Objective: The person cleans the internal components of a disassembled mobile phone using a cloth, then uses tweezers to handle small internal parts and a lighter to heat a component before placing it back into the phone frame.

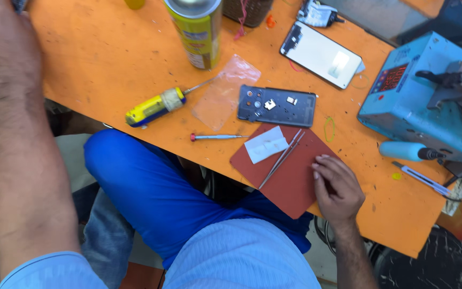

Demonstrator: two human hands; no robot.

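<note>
My right hand (338, 187) lies flat, fingers loose, holding nothing, on the red mat (287, 179) just beside the tweezers (282, 159). My left hand (1, 37) is raised; I cannot tell its grip.

Orange table (108, 64) with red mat (295, 182)

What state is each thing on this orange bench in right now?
Phone back frame: opened up, lying flat, inner side up.
Phone screen panel: separate, lying flat.
Tweezers: lying loose on the red mat.
Spray can: upright.
Yellow screwdriver: lying down.
Right hand: flat on the mat, holding nothing.
Left hand: raised, grip unclear.
</note>
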